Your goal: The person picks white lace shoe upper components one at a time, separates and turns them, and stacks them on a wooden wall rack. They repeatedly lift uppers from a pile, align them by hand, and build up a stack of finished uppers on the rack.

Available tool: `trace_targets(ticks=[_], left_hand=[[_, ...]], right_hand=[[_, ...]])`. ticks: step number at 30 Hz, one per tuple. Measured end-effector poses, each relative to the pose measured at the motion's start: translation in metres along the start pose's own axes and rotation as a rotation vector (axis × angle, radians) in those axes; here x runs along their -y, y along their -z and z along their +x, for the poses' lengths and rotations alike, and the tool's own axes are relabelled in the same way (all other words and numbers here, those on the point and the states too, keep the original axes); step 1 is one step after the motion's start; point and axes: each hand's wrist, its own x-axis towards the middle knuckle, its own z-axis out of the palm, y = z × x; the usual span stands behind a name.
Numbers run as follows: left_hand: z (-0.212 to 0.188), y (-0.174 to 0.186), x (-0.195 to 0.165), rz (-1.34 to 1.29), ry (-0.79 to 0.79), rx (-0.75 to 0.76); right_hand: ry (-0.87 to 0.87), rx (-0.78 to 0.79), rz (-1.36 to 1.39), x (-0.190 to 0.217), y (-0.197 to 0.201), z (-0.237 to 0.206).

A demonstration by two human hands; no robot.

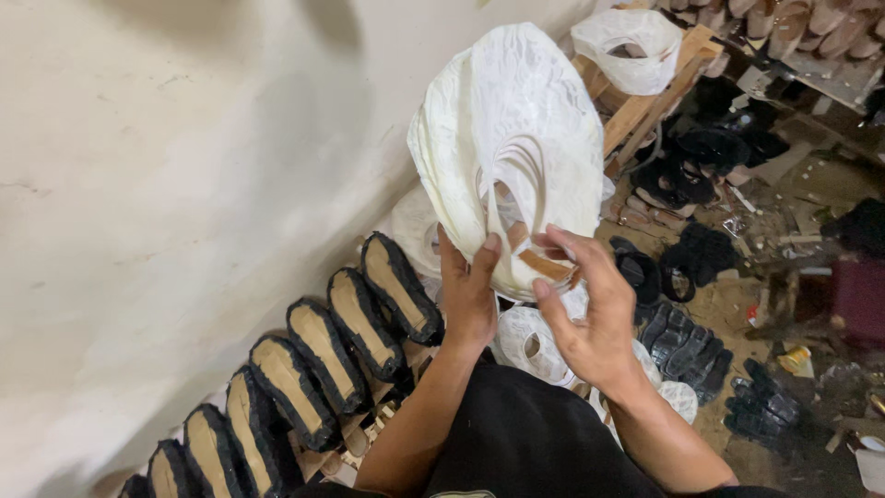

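Observation:
My left hand [467,293] grips the lower edge of a stack of white thin shoe-shaped pieces [512,129] held up in front of me. My right hand [587,309] pinches the same stack from the right, fingers on a brown strip [544,266] near its bottom. The stack fans out into several layers with cut-out openings. More white pieces [533,343] lie below my hands.
A row of several black-edged tan shoe soles [313,355] leans against the pale wall [184,166] at left. A wooden frame [645,101] holds a white bag [627,46]. Black sole parts [687,346] and scraps litter the dirt floor at right.

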Motion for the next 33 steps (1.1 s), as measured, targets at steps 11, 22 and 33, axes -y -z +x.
trace_targets(ticks=[11,22,33], left_hand=[[-0.009,-0.026,0.014,0.378,-0.060,0.050],[-0.003,-0.012,0.021,0.202,0.096,0.023],[-0.003,0.023,0.030,0.426,0.105,0.102]], right_hand=[[-0.325,-0.064,0.374,-0.072,0.004,-0.018],[0.032,0.348,-0.083,-0.046,0.015,-0.004],[0.245,0.139,-0.438,-0.168,0.018,0.077]])
